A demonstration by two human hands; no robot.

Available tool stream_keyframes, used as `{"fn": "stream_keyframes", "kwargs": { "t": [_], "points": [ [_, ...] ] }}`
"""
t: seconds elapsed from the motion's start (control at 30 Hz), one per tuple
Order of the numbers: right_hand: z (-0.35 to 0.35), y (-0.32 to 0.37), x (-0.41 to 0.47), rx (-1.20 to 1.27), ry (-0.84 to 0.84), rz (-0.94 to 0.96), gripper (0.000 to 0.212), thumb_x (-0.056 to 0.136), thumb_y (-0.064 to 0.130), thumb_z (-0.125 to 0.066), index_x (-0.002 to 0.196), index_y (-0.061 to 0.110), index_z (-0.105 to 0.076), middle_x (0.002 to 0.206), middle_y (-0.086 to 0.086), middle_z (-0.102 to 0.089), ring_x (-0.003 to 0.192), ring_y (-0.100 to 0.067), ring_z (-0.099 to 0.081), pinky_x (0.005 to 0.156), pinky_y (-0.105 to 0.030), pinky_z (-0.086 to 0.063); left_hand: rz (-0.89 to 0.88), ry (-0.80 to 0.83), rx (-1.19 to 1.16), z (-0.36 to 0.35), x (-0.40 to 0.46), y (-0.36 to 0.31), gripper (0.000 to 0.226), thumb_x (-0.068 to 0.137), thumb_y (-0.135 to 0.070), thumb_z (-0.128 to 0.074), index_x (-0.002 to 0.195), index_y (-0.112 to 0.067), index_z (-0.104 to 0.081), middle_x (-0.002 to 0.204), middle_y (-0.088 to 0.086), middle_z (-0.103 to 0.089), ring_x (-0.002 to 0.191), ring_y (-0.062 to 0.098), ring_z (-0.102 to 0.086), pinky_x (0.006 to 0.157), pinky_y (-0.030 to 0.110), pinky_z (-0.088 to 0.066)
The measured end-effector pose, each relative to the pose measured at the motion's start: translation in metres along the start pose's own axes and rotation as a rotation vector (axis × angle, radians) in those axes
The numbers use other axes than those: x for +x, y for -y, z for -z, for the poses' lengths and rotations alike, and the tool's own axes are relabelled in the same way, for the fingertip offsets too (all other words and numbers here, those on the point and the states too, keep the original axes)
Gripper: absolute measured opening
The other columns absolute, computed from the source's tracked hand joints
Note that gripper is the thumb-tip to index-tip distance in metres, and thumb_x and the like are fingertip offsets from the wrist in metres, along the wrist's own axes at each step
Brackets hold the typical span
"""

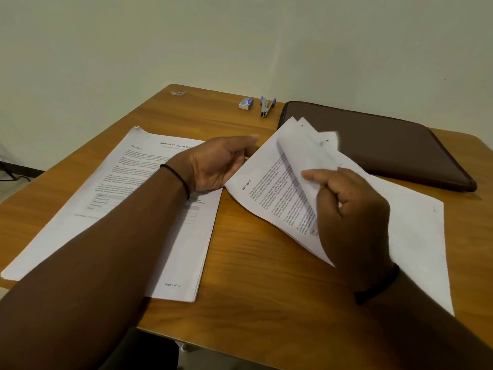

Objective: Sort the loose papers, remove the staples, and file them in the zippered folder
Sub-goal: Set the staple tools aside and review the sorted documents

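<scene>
A thick stack of printed papers (128, 209) lies on the left of the wooden table, its top page marked "Page 1 of 10". A second set of pages (269, 182) lies right of it, headed "Section 3". My left hand (216, 166) holds this set's left edge, fingers curled under the sheets. My right hand (349, 209) pinches several lifted pages (306, 148), which curl upward. The brown zippered folder (378, 145) lies closed at the back right, partly hidden by the raised pages. A purple staple remover (266, 106) lies behind the papers.
A small purple and white staple box (246, 103) sits beside the staple remover. A crumpled clear wrapper (178, 93) lies at the table's (253, 276) far left corner. A pale wall stands close behind. Dark cables (13, 174) run on the floor at left.
</scene>
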State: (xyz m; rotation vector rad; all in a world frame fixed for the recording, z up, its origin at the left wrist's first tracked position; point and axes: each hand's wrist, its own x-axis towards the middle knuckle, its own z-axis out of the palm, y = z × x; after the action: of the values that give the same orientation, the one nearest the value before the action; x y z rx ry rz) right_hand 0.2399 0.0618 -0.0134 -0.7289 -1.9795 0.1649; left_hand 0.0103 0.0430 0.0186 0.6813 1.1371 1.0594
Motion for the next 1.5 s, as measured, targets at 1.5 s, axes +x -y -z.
{"fn": "stream_keyframes", "kwargs": {
  "t": [1.5],
  "points": [
    [-0.004,0.007,-0.008,-0.155,0.319,0.253,0.029,0.097,0.033,-0.059,0.09,0.011,-0.075,0.091,-0.007,-0.075,0.08,-0.021,-0.072,0.061,-0.031,-0.059,-0.06,0.109,0.197,0.009,0.007,0.002,0.069,0.096,-0.059,-0.03,0.076,-0.016,-0.081,0.105,0.012,-0.074,0.092,0.031,-0.072,0.06,0.038,-0.062]
  ]
}}
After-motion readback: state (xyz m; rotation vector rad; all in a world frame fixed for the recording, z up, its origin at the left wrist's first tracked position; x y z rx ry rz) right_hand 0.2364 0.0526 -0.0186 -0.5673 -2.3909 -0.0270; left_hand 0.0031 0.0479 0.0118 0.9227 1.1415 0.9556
